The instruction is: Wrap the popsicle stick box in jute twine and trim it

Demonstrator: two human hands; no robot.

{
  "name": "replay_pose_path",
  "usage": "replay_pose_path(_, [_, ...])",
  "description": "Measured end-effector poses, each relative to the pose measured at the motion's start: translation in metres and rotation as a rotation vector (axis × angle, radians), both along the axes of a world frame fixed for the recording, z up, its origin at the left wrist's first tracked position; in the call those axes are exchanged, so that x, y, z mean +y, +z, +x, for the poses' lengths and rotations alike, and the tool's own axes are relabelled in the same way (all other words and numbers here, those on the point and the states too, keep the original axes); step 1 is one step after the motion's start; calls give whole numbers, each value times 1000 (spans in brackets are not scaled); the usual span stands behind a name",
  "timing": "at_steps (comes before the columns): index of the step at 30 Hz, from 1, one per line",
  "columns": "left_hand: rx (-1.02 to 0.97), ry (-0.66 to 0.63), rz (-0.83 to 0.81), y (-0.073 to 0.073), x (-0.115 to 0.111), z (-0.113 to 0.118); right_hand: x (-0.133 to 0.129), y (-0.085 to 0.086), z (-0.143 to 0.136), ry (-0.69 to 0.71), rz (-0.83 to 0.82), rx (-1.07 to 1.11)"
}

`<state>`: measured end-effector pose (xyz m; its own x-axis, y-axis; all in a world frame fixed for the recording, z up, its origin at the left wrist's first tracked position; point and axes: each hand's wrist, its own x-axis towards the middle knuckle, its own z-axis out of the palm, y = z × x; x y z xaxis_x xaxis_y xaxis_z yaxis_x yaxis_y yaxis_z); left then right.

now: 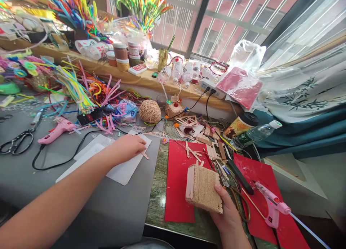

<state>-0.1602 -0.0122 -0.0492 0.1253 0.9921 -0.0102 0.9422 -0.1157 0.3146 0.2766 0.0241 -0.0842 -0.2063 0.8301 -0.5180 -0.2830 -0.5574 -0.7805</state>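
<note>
Holding with the right hand (227, 207) a small box (204, 187) wrapped in twine, with thumb at its right edge and the other fingers mostly hidden below. Keeping the box tilted, in front of the lower part of a red sheet (177, 195) and partly past its right edge. Reaching with the left hand (134, 145) across white paper (123, 173), palm down, fingers close together and bent, just at a small wooden stick (145, 155). Not possible to tell whether gripping this stick or only touching it.

Lying near the top of the red sheet, beyond the box: loose wooden sticks (192, 151). To the right, between this sheet and a second red sheet (259, 171): scissors with brown handles (245, 209). Resting on the second sheet: a pink glue gun (272, 209). On the grey mat (119, 213), at left: another pink glue gun (58, 130), and, farther left, black scissors (20, 142). Beyond the left hand, a ball of twine (150, 111). At far right, side by side, a paper cup (239, 126) with dark lid and a clear bottle (255, 134), leaning.
</note>
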Motion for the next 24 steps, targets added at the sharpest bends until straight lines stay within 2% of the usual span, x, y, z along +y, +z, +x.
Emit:
replay_pose_path(3, [42,-126,-46,-3,-3,-5,-7,-2,1,1,-11,46])
replay_pose_path(6, [109,-134,-38,11,2,-6,-11,-1,1,34,-17,75])
replay_pose_path(9, [191,7,12,32,14,-19,-11,4,1,30,-4,75])
replay_pose_path(12, [282,271,48,41,19,-34,-10,11,5,0,83,28])
replay_pose_path(14, [313,385,1,35,12,-35,-10,17,10,-18,165,-19])
replay_pose_path(18, [322,456,-139,7,-13,-14,-15,36,22,6,398,-274])
replay_pose_path(21, [330,475,-128,-9,-26,0,-18,57,23,117,606,-549])
replay_pose_path(24, [297,520,-95,-18,-28,3,-16,69,21,191,626,-652])
